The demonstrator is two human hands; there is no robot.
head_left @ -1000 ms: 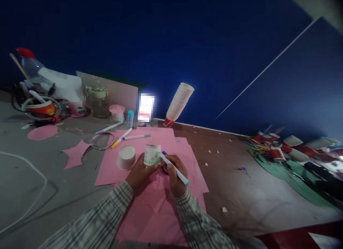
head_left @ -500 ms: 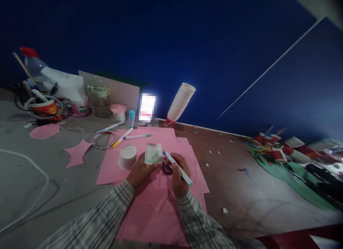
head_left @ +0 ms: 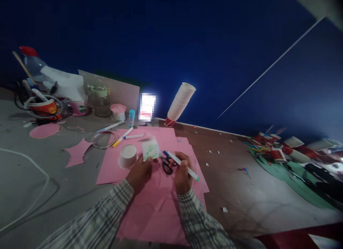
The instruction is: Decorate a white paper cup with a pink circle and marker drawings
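Note:
My left hand (head_left: pixel 139 172) grips a small paper cup (head_left: pixel 150 149) with green drawing on it, tilted so its top leans away. My right hand (head_left: pixel 183 172) is closed round a white marker (head_left: pixel 181 165) with a blue tip and a green end, held just right of the cup and apart from it. Black scissors (head_left: pixel 166 164) lie on the pink paper (head_left: pixel 150 199) between my hands. A second white cup (head_left: pixel 127 156) stands upside down on the paper to the left of my left hand.
Several markers (head_left: pixel 122 136), a glue stick (head_left: pixel 131 117) and a wire ring (head_left: pixel 102 139) lie beyond the paper. A leaning stack of cups (head_left: pixel 179 103) stands at the blue wall. Jars and tubs crowd the far left. Craft scraps cover the right side.
My left hand has tipped and lifted the drawn cup away from me. My right hand has drawn the marker off to the right, uncovering the scissors.

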